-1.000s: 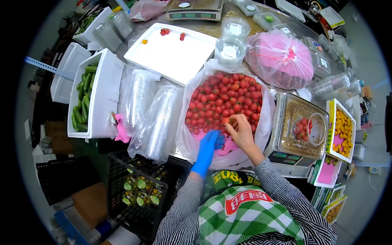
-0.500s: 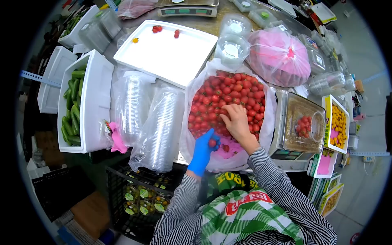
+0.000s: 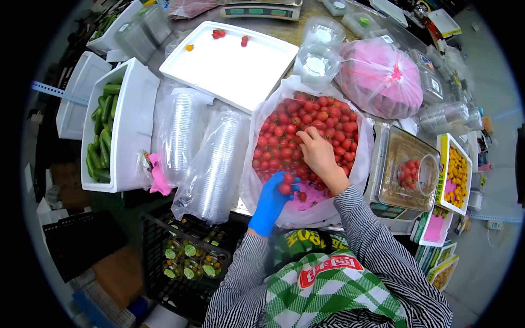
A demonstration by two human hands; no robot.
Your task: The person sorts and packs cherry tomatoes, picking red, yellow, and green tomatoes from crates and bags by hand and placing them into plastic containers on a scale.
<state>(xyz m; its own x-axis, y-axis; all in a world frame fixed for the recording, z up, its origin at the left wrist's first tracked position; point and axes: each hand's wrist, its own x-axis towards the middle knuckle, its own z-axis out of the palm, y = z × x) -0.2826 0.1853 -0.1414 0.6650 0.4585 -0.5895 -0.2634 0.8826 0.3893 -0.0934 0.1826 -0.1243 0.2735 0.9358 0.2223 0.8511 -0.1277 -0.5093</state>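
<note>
- Cherry tomatoes (image 3: 279,131), round, red and glossy, fill most of an open white bag (image 3: 364,156) directly in front of me, heaped deepest on its far side.
- Nearest my body the heap gives out: a pink lining (image 3: 311,201) shows there, with a few loose tomatoes lying on it.
- Gloved in blue, my left hand (image 3: 272,198) is at the near left of the heap, its fingers curled around at least two tomatoes that show between them.
- Bare, my right hand (image 3: 319,154) reaches onto the middle of the heap, palm down, fingers bent and close together. Their tips meet the fruit, but I cannot tell whether they pinch one.
- More red tomatoes sit in a clear tub (image 3: 430,176) on the pan of a scale (image 3: 407,141), to the right of the bag.
- Each tomato should feel light and firm, with a thin skin over soft flesh; a hard squeeze could split it.
- Smooth skin probably slips and rolls, so I would take each one around its widest part, with the pads of thumb and fingers.
- Several should rest better in a loosely cupped palm than in a tight fist.
</note>
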